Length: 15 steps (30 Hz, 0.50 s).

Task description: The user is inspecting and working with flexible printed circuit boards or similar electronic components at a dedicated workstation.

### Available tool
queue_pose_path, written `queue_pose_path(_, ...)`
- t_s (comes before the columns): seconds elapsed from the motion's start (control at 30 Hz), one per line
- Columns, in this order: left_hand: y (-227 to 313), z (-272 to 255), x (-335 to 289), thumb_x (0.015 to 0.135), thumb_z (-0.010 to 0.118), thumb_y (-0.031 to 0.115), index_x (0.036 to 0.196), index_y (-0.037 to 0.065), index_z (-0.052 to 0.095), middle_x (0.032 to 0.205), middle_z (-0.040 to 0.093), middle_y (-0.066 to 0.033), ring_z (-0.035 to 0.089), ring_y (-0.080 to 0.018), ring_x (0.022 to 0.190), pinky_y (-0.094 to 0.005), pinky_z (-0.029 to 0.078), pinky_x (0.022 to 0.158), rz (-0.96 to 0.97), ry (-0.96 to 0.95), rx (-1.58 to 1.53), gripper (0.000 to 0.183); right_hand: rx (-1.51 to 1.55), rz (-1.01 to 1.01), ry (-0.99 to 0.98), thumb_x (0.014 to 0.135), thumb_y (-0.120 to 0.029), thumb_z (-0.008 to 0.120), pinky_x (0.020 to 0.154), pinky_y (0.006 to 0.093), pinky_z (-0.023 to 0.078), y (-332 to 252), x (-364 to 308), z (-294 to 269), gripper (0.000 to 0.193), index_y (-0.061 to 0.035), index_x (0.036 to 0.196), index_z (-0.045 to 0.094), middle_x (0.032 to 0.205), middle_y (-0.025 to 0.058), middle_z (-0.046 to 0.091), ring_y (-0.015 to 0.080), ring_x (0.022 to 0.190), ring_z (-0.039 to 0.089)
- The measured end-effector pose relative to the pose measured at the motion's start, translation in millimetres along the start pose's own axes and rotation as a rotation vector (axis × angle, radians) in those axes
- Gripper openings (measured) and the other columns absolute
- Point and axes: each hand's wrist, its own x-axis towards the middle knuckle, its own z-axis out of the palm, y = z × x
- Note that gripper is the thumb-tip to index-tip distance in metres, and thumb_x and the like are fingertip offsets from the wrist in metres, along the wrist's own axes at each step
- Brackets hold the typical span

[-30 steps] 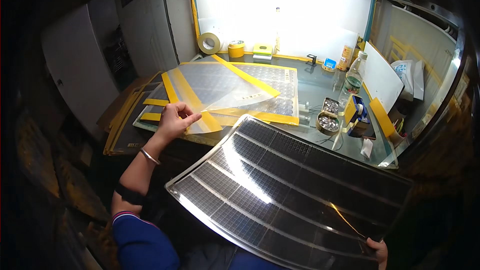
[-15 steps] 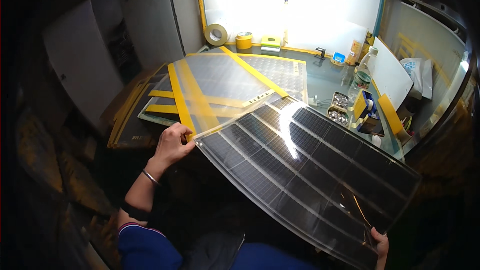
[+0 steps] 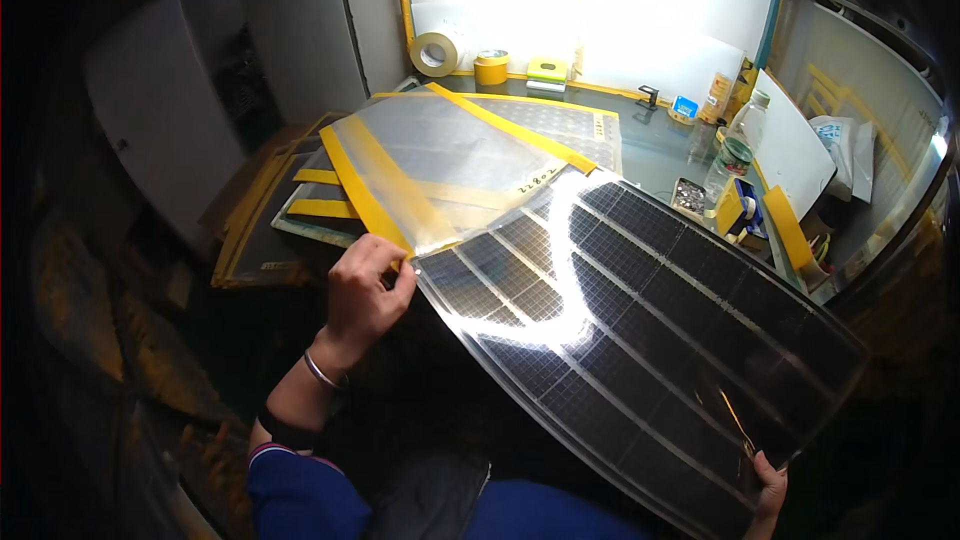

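A large clear film sheet [image 3: 640, 340] printed with dark gridded blocks slants across the middle and right, bending slightly, with bright glare on it. My left hand [image 3: 368, 285] is closed at its left corner, thumb and fingertips pinching there beside a yellow tape strip. My right hand [image 3: 770, 485] grips the film's lower right edge, thumb on top and its other fingers hidden underneath. The film's far left edge meets a translucent sheet [image 3: 450, 155] edged with yellow tape, lying on the table. Whether the two are joined cannot be told.
Along the back stand a wide tape roll [image 3: 436, 54], yellow tape rolls [image 3: 491, 68] and a yellow-green box [image 3: 547, 73]. At right are a plastic bottle [image 3: 735, 145], a tray of small metal pieces [image 3: 689, 196] and a white board [image 3: 797, 145]. More taped sheets [image 3: 265, 230] lie at left.
My left hand has moved a little right and up with the film's corner. The film has shifted right, covering more of the metal-piece trays, and its glare has spread. My right hand keeps its grip.
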Motion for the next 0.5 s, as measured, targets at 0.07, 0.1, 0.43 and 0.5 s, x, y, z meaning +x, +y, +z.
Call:
queue_pose_path(0.07, 7.4, -0.1, -1.5, 0.068, 0.066, 0.002, 0.074, 0.002, 0.06, 0.082, 0.061, -0.0124, 0.061, -0.0306, 0.077, -0.037, 0.052, 0.07, 0.132, -0.073, 0.075, 0.009, -0.166, 0.071, -0.03, 0.086, 0.003, 0.06, 0.094, 0.0375, 0.051, -6.2, 2.4, -11.0, 0.053, 0.0017, 0.136, 0.042, 0.122, 0.0136, 0.06, 0.0236, 0.107, 0.062)
queue_pose_path(0.1, 13.1, 1.5, -1.7, 0.067, 0.066, 0.002, 0.072, 0.002, 0.059, 0.084, 0.061, -0.0123, 0.061, -0.0306, 0.08, -0.0374, 0.052, 0.071, 0.176, -0.126, 0.054, 0.009, -0.203, 0.077, -0.027, 0.086, 0.003, 0.061, 0.094, 0.0373, 0.051, -8.4, 1.9, -14.0, 0.053, 0.0018, 0.135, 0.042, 0.121, 0.0135, 0.06, 0.0235, 0.106, 0.062)
queue_pose_path(0.43, 9.3, 59.1, 18.4, 0.076, 0.059, 0.002, 0.08, 0.001, 0.06, 0.085, 0.055, -0.0153, 0.059, -0.0331, 0.088, -0.042, 0.049, 0.076, 0.17, -0.394, 0.18, 0.005, -0.125, 0.096, 0.016, 0.082, 0.001, 0.064, 0.091, 0.0359, 0.052, -16.5, 8.0, 40.3, 0.054, 0.0019, 0.132, 0.046, 0.116, 0.0125, 0.063, 0.0225, 0.1, 0.065)
queue_pose_path(0.5, 9.3, 66.0, 28.7, 0.079, 0.055, 0.0, 0.083, 0.002, 0.063, 0.083, 0.056, -0.0156, 0.061, -0.0331, 0.08, -0.0423, 0.051, 0.071, 0.155, -0.549, 0.272, 0.01, -0.117, 0.122, -0.04, 0.08, -0.001, 0.064, 0.088, 0.0351, 0.053, -16.0, 14.4, 51.3, 0.053, 0.0004, 0.131, 0.047, 0.113, 0.0122, 0.063, 0.023, 0.097, 0.066)
